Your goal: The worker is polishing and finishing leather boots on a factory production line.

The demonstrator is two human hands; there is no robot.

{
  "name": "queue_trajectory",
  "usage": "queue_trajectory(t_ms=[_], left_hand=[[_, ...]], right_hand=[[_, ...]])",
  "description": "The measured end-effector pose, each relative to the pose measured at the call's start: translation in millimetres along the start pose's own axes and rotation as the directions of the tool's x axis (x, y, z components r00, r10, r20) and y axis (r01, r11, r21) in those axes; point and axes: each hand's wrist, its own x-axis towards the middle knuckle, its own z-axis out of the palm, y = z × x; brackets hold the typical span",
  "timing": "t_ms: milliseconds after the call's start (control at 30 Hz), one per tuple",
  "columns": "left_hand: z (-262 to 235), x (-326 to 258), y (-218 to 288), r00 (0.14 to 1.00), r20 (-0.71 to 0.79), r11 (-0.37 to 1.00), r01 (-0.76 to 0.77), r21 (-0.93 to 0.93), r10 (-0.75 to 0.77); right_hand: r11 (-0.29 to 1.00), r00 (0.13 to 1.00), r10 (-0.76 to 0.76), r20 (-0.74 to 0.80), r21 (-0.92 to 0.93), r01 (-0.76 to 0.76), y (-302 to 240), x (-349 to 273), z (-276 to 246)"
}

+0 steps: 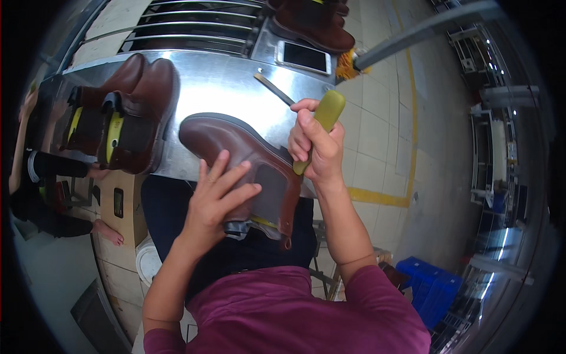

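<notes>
A brown ankle boot [236, 147] with a grey elastic side panel lies on its side at the near edge of a shiny metal table [224, 82]. My left hand [218, 197] presses flat on the boot's ankle and opening, fingers spread. My right hand [315, 147] is closed around an olive-green tool handle [324, 115], held upright just right of the boot's shaft. The tool's working end is hidden behind the hand and boot.
Two more brown boots [127, 115] with yellow lining lie at the table's left. A white phone [303, 57] and a thin metal tool [274, 88] rest farther back, beside another boot [312, 23]. A person [41, 177] sits at left. Blue crates [433, 289] stand on the tiled floor.
</notes>
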Motion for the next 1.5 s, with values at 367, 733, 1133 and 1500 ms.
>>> queue_trajectory(t_ms=[367, 733, 1133, 1500], left_hand=[[-7, -3, -7, 0.997, 0.054, 0.995, -0.044, -0.091, 0.049], [1, -9, -5, 0.997, -0.059, 0.998, -0.059, -0.038, 0.057], [-7, -39, 10, 0.981, -0.051, 0.976, -0.177, 0.129, 0.185], [-35, -135, 75, 0.69, -0.496, 0.826, 0.276, -0.492, -0.526]], right_hand=[[0.983, 0.999, 0.038, 0.015, -0.181, -0.035, 28, 72, 75], [0.969, 0.978, -0.084, 0.193, -0.214, 0.126, 61, 101, 127], [0.769, 0.998, -0.047, -0.051, -0.639, 0.004, 23, 50, 6], [0.851, 0.989, 0.072, -0.125, -0.51, -0.127, 95, 68, -12]])
